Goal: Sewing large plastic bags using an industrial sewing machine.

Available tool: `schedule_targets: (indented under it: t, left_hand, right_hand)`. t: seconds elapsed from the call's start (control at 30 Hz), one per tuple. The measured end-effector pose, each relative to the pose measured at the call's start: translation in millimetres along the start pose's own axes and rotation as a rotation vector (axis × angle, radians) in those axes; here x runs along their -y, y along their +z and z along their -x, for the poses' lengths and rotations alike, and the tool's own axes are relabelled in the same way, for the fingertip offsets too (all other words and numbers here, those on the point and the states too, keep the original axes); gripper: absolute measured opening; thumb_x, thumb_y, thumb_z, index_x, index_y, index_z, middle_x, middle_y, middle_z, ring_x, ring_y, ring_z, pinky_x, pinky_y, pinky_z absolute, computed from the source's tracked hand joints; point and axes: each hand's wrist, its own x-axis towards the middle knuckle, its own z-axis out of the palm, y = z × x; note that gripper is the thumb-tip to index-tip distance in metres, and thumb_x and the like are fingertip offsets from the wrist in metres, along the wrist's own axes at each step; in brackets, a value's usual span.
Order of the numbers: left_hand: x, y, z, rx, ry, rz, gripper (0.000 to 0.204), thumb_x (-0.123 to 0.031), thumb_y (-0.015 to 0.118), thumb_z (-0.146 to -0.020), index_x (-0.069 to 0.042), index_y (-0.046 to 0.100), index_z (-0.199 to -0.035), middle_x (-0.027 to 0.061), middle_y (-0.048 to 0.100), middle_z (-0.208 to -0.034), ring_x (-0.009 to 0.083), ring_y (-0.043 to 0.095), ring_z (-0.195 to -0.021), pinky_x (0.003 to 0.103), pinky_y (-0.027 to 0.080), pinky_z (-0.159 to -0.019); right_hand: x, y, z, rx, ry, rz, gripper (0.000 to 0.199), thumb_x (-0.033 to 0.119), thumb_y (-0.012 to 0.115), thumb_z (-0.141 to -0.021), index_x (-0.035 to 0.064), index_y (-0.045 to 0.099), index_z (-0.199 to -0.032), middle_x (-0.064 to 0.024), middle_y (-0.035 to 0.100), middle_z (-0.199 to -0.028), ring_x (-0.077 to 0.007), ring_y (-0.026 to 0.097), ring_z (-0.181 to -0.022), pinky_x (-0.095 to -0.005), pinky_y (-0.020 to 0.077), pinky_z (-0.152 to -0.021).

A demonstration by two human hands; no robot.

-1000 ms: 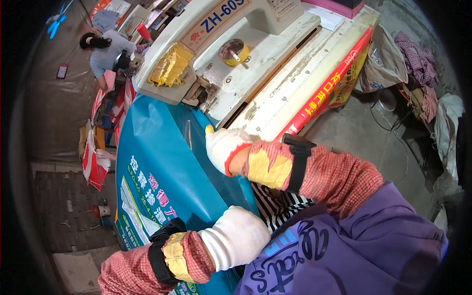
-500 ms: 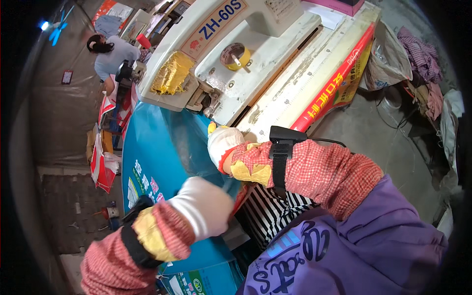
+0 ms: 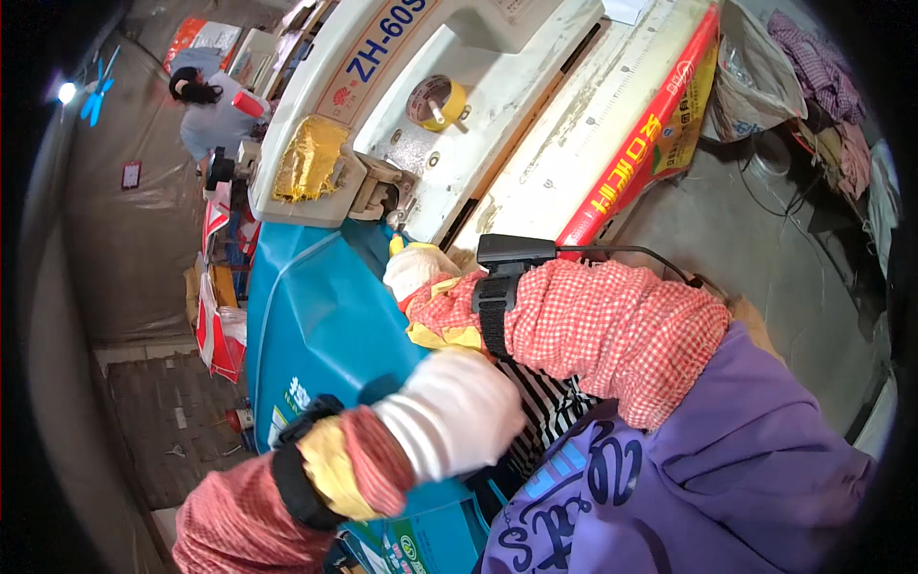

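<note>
A blue printed plastic sheet (image 3: pixel 316 316), probably sack material, lies under the head of a white sewing machine (image 3: pixel 316 91) and drapes down toward me. My right hand (image 3: pixel 417 271), in a white glove with yellow fingertips, is closed on the sheet's edge just in front of the presser foot (image 3: pixel 397 206). Most of its fingers are hidden behind the hand. Nearer to me, my left hand (image 3: pixel 457 413), also white-gloved, hangs over the sheet. Motion blur smears it, and its fingers cannot be made out.
A yellow tape roll (image 3: pixel 436 102) sits on a spindle on the machine bed. Along the pale table (image 3: pixel 535 182) runs a red and yellow printed strip (image 3: pixel 641 143). Bags and cloth (image 3: pixel 822 77) are heaped at right. Another person (image 3: pixel 215 115) works at the far left.
My left hand has moved right and slightly down, toward my body. The right hand has shifted a little left, staying by the presser foot. The whole view has shifted slightly.
</note>
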Motion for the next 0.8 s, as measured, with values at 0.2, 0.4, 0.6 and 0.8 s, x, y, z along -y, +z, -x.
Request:
schedule_targets:
  t: [0.2, 0.4, 0.6, 0.8]
  left_hand:
    - [26, -30, 31, 0.392, -0.149, 0.023, 0.044, -0.047, 0.056, -0.078, -0.006, 0.063, -0.064, 0.0144, 0.057, -0.06, 0.0349, 0.058, -0.066, 0.042, 0.046, -0.063]
    - [3, 7, 80, 0.263, 0.0, 0.016, 0.035, -0.041, 0.061, -0.073, -0.009, 0.062, -0.058, 0.0066, 0.058, -0.058, 0.0309, 0.058, -0.072, 0.04, 0.046, -0.07]
    - [-15, 8, 0, 0.02, -0.016, 0.169, 0.039, -0.036, 0.057, -0.076, -0.004, 0.06, -0.056, 0.0136, 0.052, -0.052, 0.034, 0.052, -0.054, 0.04, 0.041, -0.062]
    - [-21, -15, 14, 0.289, 0.106, 0.121, 0.039, -0.037, 0.055, -0.079, -0.004, 0.064, -0.06, 0.0135, 0.06, -0.06, 0.0335, 0.057, -0.067, 0.041, 0.045, -0.068]
  right_hand:
    - [9, -24, -8, 0.552, -0.046, 0.119, 0.027, 0.018, 0.059, -0.073, 0.0011, 0.068, -0.091, -0.0097, 0.067, -0.08, -0.0249, 0.064, -0.073, -0.0381, 0.0507, -0.062]
    - [13, -36, -16, 0.596, 0.149, 0.094, 0.038, 0.019, 0.059, -0.074, -0.0048, 0.063, -0.104, -0.0092, 0.067, -0.08, -0.0239, 0.064, -0.073, -0.0393, 0.0505, -0.06]
    - [34, 13, -19, 0.711, 0.342, 0.058, 0.023, 0.021, 0.058, -0.079, 0.0022, 0.066, -0.089, -0.009, 0.064, -0.077, -0.0215, 0.062, -0.072, -0.0379, 0.0505, -0.061]
    - [12, 68, -39, 1.027, 0.7, -0.128, 0.027, 0.025, 0.05, -0.088, 0.0006, 0.062, -0.086, -0.0103, 0.059, -0.079, -0.0185, 0.059, -0.073, -0.0345, 0.0503, -0.067]
